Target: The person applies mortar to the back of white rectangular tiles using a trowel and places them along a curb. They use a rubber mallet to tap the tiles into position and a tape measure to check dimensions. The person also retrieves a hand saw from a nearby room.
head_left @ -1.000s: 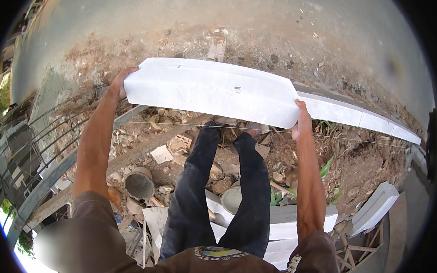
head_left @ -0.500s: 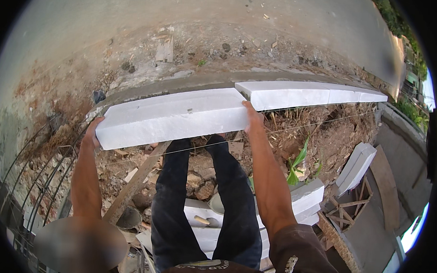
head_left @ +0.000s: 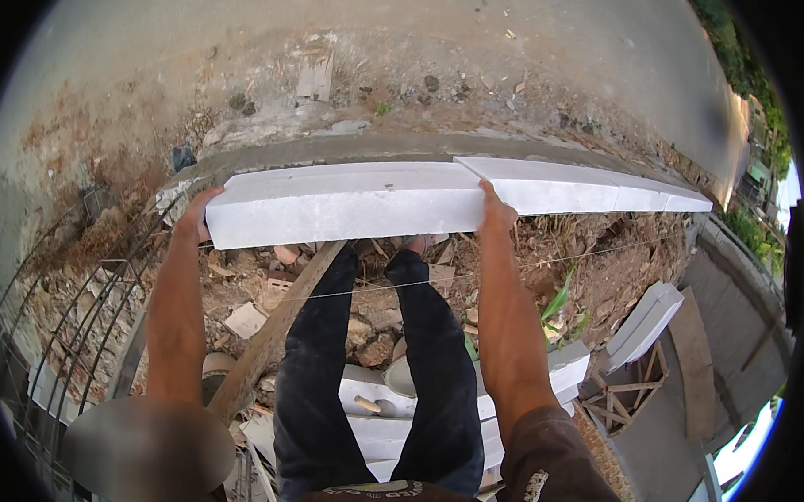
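Note:
A long white block (head_left: 346, 205) lies across the middle, along a grey ledge (head_left: 335, 147). My left hand (head_left: 198, 216) is closed on its left end, the fingers partly hidden behind the block. At the right end my right hand (head_left: 497, 210) grips the near corner, thumb on the top edge. This end meets a row of similar white blocks (head_left: 568, 197) that runs off to the right; the seam between them is narrow. Whether the held block rests fully on the ledge, I cannot tell.
A thin string (head_left: 579, 254) stretches across in front of the blocks. Wire reinforcement bars (head_left: 71, 346) stand at left, near a slanting wooden plank (head_left: 280, 326). More white blocks (head_left: 568, 367) lie by my legs, with rubble underfoot. A wooden frame (head_left: 627, 392) sits at right.
Both hands have shifted the block rightward, bringing its right end up against the row. Its near face has tipped up a little, and the view has moved slightly.

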`<state>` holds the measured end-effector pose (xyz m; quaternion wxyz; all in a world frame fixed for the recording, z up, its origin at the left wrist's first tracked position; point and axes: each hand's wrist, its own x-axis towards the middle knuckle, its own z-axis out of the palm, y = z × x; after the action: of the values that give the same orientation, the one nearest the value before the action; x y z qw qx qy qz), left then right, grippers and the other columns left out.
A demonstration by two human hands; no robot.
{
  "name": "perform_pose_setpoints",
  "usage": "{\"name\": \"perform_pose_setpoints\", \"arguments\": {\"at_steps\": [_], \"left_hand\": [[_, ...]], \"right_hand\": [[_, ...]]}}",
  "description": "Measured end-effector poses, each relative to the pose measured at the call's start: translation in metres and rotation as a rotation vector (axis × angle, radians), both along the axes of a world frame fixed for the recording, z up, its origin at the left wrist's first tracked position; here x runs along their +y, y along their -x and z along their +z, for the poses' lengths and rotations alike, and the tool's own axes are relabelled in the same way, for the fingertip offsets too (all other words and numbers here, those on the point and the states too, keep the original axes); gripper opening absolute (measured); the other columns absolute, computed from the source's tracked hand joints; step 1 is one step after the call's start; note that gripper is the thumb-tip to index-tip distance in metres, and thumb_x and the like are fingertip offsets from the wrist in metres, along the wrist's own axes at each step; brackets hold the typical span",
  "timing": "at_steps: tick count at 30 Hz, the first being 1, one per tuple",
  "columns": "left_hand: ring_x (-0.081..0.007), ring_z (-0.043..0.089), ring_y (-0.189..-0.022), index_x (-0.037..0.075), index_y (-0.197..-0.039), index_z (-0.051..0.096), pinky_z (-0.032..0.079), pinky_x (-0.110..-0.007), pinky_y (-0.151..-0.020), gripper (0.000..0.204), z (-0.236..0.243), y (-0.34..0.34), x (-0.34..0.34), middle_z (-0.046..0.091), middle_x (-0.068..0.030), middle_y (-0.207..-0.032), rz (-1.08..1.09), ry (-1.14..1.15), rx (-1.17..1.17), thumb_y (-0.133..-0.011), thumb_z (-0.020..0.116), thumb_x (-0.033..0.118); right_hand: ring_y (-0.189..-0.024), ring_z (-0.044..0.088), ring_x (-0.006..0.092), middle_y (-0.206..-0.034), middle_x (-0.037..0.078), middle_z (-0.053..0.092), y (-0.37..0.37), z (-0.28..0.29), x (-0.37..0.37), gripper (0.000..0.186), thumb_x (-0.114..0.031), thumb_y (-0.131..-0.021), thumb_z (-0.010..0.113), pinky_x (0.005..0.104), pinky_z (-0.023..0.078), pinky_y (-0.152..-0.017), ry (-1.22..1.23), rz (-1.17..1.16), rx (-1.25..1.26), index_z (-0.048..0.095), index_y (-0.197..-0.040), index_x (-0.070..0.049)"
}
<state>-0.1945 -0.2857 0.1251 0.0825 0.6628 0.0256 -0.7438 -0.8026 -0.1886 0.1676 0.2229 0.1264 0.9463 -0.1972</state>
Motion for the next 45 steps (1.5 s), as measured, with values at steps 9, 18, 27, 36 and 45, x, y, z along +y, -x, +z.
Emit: {"name": "perform_pose_setpoints", "arguments": {"at_steps": [9, 18, 27, 36, 45], "left_hand": [[-0.0314, 0.069, -0.099, 0.004, -0.127, 0.056, 0.058, -0.050, -0.084, 0.051, -0.019, 0.003, 0.006, 0.067, -0.0173, -0.114, -0.011, 0.004, -0.011, -0.090, 0.066, 0.037], [-0.0297, 0.071, -0.093, 0.009, -0.123, 0.059, 0.058, -0.050, -0.083, 0.046, -0.021, 0.008, 0.003, 0.069, -0.0151, -0.109, -0.016, -0.034, -0.078, -0.088, 0.068, 0.039], [-0.0311, 0.070, -0.096, 0.005, -0.126, 0.059, 0.057, -0.052, -0.085, 0.053, -0.023, 0.014, -0.003, 0.069, -0.0150, -0.110, -0.048, -0.066, -0.072, -0.088, 0.068, 0.040], [-0.0297, 0.069, -0.097, 0.007, -0.126, 0.058, 0.057, -0.053, -0.081, 0.055, -0.039, -0.003, -0.005, 0.068, -0.0135, -0.110, -0.105, 0.006, -0.055, -0.086, 0.069, 0.043], [-0.0348, 0.071, -0.090, 0.001, -0.113, 0.066, 0.055, -0.051, -0.081, 0.049, -0.028, 0.015, -0.032, 0.071, -0.0181, -0.102, -0.621, 0.050, -0.400, -0.082, 0.072, 0.038]], "right_hand": [[-0.112, 0.059, 0.0336, -0.128, 0.023, 0.056, 0.009, -0.021, 0.003, 0.092, -0.037, -0.063, 0.093, 0.0431, 0.054, -0.093, 0.034, 0.002, -0.064, 0.050, -0.127, 0.013], [-0.095, 0.066, 0.0333, -0.114, 0.020, 0.064, -0.002, -0.018, -0.011, 0.073, -0.028, -0.069, 0.093, 0.0458, 0.059, -0.082, 0.069, -0.042, -0.027, 0.056, -0.118, 0.012], [-0.107, 0.062, 0.0260, -0.115, 0.015, 0.063, -0.020, 0.074, -0.039, 0.067, -0.031, -0.079, 0.085, 0.0385, 0.055, -0.086, 0.137, 0.561, -0.009, 0.053, -0.126, 0.004], [-0.109, 0.063, 0.0330, -0.114, 0.019, 0.065, -0.049, 0.253, 0.143, 0.034, -0.012, -0.090, 0.068, 0.0427, 0.051, -0.094, 0.017, 1.105, -0.783, 0.058, -0.120, 0.000], [-0.150, 0.019, 0.0388, -0.161, 0.013, 0.022, -0.119, 0.085, 0.032, 0.088, 0.003, -0.077, 0.059, 0.0686, 0.017, -0.116, 0.045, 1.845, 0.067, 0.024, -0.157, -0.013]]}}
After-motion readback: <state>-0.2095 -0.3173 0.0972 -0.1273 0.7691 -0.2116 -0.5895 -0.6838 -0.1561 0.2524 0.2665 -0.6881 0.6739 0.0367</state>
